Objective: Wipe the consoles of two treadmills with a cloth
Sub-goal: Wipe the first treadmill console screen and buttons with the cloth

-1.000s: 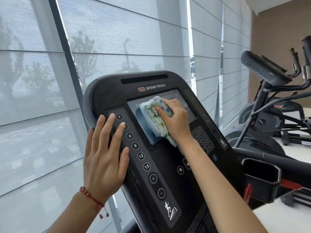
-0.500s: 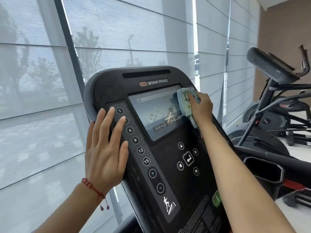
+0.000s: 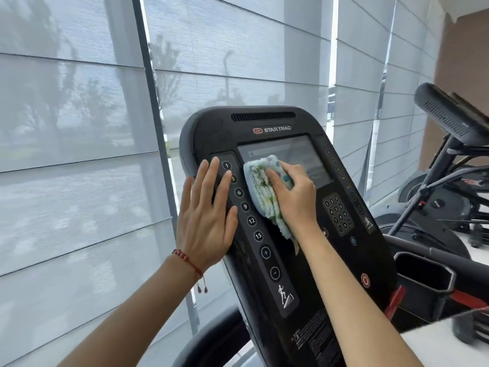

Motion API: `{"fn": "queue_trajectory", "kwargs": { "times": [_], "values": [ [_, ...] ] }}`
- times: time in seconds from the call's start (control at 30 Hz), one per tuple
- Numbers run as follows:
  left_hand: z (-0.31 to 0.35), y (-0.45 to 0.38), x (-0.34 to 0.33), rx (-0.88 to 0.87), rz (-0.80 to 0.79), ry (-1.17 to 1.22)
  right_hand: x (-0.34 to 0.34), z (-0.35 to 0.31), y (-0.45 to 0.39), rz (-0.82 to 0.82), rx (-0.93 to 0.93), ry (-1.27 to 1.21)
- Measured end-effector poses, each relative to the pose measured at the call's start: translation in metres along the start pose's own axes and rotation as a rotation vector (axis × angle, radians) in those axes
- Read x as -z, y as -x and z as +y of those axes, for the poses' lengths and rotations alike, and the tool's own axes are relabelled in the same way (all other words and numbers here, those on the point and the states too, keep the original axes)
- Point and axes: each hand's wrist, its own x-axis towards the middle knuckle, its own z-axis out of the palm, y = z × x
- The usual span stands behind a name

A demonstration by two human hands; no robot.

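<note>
One view, head | right hand (image 3: 292, 193) grips cloth (image 3: 264, 192), back at the screen's (image 3: 299, 160) left edge from its right edge half a second ago | left hand (image 3: 207, 210) spread flat, just left of cloth, steadying console (image 3: 312, 260) | first console mid-wipe, second one (image 3: 449, 115) likely still waiting.

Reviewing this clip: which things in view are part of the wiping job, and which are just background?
Part of the job:
- cloth, gripped by the right hand
- console, cloth on its screen
- left hand, flat on the console's left edge

Background:
- neighbouring machine
- window blinds
- cup holder
</note>
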Motion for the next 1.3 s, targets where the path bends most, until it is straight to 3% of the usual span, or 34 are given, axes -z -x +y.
{"fn": "queue_trajectory", "kwargs": {
  "times": [0.17, 0.33, 0.67, 0.9, 1.13, 1.3],
  "values": [
    [-0.017, -0.003, 0.006, 0.052, 0.03, 0.042, -0.007, -0.031, 0.019, 0.016, 0.015, -0.199],
    [-0.052, -0.012, 0.011, 0.069, 0.071, 0.069, -0.044, -0.045, 0.014, -0.039, 0.172, -0.042],
    [-0.057, -0.002, 0.005, 0.057, 0.061, 0.115, -0.068, -0.056, -0.088, -0.024, 0.193, 0.078],
    [-0.054, -0.003, 0.004, 0.071, 0.093, 0.136, -0.05, -0.046, -0.013, -0.169, 0.315, 0.075],
    [-0.051, 0.0, 0.006, 0.064, 0.078, 0.124, -0.026, -0.026, 0.056, -0.096, 0.299, 0.073],
    [-0.046, 0.002, 0.009, 0.063, 0.074, 0.108, -0.008, -0.014, 0.085, -0.057, 0.18, 0.027]
  ]
}}
